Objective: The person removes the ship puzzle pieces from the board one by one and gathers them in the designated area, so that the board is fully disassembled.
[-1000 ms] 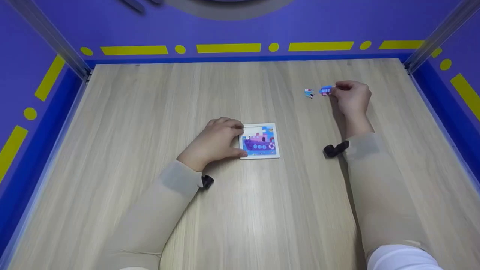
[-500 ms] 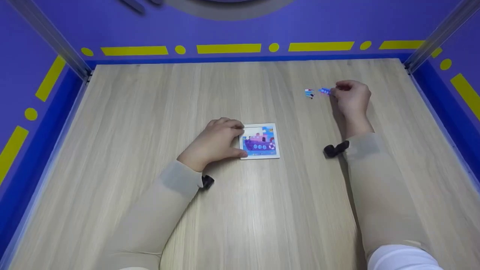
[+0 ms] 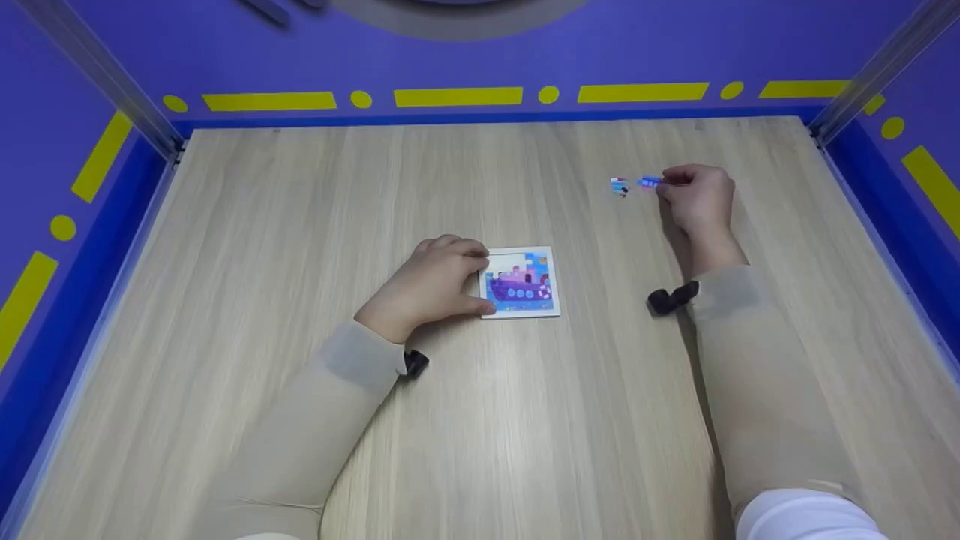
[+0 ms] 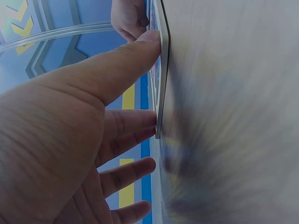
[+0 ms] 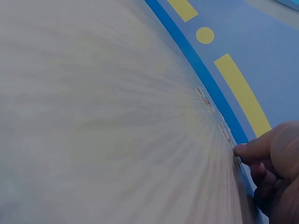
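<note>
A small jigsaw puzzle (image 3: 556,282) in a white frame lies mid-table, showing a purple and pink ship, with a pale gap at its upper left. My left hand (image 3: 435,281) rests at its left side, the thumb (image 4: 149,37) over the near corner and the index finger at the far one. In the left wrist view the fingers are nearly straight. Farther back on the right, my right hand (image 3: 701,201) pinches a blue and pink puzzle piece (image 3: 647,182) between thumb and forefinger, close over the table. Another loose piece (image 3: 618,187) lies just left of it.
The wood-grain table (image 3: 300,210) is bounded by purple-blue walls with yellow markings at the back (image 3: 457,96) and both sides. Metal posts (image 3: 112,75) stand at the back corners. Black camera mounts (image 3: 673,298) sit at both wrists.
The pinched piece has tipped and looks flatter than a second ago. My right hand has shifted slightly left. The left hand and the framed puzzle have stayed put.
</note>
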The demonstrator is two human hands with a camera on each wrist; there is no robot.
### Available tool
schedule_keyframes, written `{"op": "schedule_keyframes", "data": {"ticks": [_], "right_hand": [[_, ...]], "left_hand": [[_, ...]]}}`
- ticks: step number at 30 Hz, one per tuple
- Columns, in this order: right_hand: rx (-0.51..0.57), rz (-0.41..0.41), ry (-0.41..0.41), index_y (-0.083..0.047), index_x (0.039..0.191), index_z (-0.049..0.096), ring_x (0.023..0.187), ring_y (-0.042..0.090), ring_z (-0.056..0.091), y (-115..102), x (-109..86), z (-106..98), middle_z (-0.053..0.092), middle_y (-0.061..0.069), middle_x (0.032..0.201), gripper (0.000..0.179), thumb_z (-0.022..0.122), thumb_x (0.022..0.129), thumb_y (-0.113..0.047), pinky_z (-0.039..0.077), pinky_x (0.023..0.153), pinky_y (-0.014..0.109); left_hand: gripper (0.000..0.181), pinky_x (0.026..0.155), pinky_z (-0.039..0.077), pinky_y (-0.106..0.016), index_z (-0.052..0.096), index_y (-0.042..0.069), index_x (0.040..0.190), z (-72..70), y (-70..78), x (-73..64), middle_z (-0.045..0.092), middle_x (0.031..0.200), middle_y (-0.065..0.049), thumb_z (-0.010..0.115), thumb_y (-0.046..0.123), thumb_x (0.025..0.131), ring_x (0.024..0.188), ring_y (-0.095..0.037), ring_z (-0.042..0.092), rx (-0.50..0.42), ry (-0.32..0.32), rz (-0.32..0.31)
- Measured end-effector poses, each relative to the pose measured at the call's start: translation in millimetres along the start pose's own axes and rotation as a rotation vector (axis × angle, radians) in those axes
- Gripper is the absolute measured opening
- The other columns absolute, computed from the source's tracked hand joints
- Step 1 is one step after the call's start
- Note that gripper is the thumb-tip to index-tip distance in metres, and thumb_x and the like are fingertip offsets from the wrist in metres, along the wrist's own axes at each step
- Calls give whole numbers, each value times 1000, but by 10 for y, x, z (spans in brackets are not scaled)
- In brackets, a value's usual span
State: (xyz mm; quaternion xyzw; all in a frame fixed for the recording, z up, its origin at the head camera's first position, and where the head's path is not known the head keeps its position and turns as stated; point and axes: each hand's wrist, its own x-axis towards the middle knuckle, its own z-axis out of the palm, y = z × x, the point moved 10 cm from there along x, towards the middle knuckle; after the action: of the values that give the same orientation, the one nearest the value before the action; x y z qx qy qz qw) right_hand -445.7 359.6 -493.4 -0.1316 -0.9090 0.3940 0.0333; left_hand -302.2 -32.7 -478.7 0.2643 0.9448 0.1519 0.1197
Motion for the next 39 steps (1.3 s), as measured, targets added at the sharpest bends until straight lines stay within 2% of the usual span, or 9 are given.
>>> {"op": "schedule_keyframes", "data": {"ticks": [8, 15, 19, 22, 25, 31, 39], "right_hand": [[13, 11, -2, -7, 147, 76, 129, 27, 69, -4, -1, 1, 75, 20, 147, 37, 71, 110, -12, 58, 97, 27], [85, 4, 28, -7, 144, 78, 103, 10, 68, -81, -35, -44, 77, 16, 140, 37, 72, 108, -14, 56, 78, 13], [189, -16, 9, -6, 143, 78, 89, 9, 69, -167, -98, -6, 75, 7, 126, 38, 75, 108, -21, 58, 70, 14], [254, -41, -42, -5, 144, 76, 92, 10, 68, -268, -167, 82, 71, -2, 120, 41, 77, 108, -26, 59, 72, 17], [282, -68, -128, -6, 143, 77, 99, 12, 64, -398, -249, 214, 70, -5, 120, 42, 77, 108, -28, 56, 79, 19], [186, -185, -316, -10, 139, 80, 103, 17, 60, -717, -476, 477, 72, 1, 126, 38, 78, 107, -30, 52, 82, 22], [81, -300, -501, -16, 135, 83, 104, 23, 62, -1082, -852, 786, 77, 9, 124, 33, 82, 104, -27, 51, 83, 27]], "left_hand": [[79, 139, 32, -57, 68, 7, 156, -3, 4, 5, 60, 168, -6, 87, 56, 97, 163, -34, 48, 6, 4, 4], [78, 139, 32, -57, 69, 7, 156, -15, -1, 13, 61, 167, -6, 86, 56, 98, 162, -34, 49, 7, 7, 9], [77, 139, 33, -57, 69, 7, 155, -15, 5, 9, 61, 167, -6, 87, 55, 97, 162, -34, 49, 4, 6, 13], [77, 139, 33, -57, 70, 7, 155, -6, 7, 5, 61, 167, -5, 87, 56, 97, 162, -34, 49, 7, 4, 13], [78, 139, 32, -57, 69, 8, 156, 6, 0, 2, 60, 168, -5, 87, 56, 97, 163, -34, 48, 3, 1, 4], [80, 140, 31, -57, 67, 9, 158, 21, -20, 2, 59, 169, -3, 87, 57, 97, 164, -32, 46, -7, -5, -16], [78, 139, 33, -58, 69, 8, 156, 7, -1, 19, 61, 167, -5, 86, 57, 97, 162, -34, 49, 20, 8, 8]]}}
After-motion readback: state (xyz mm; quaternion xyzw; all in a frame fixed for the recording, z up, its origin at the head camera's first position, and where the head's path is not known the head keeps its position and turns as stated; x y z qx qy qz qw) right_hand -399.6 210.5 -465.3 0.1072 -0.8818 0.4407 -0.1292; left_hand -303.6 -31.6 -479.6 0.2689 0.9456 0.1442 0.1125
